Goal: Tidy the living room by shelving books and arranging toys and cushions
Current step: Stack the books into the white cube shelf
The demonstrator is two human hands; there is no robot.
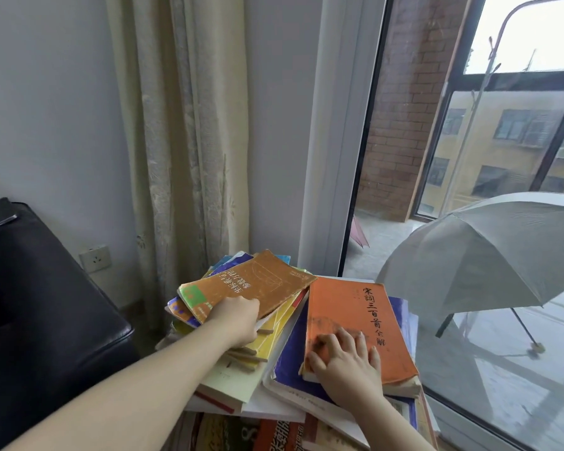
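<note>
At lower centre, two untidy book stacks lie side by side. The left hand grips the near edge of the brown book topping the left stack, fingers tucked under it; the book's long axis runs lower left to upper right. The right hand rests flat, fingers spread, on the orange book, which runs lengthwise away from the person.

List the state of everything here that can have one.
Brown book: closed, atop the left pile, gripped by the left hand.
Orange book: closed, flat on the right pile, under the right hand.
Umbrella: open, outdoors.
Curtain: gathered aside.
Wall socket: nothing plugged in.
</note>
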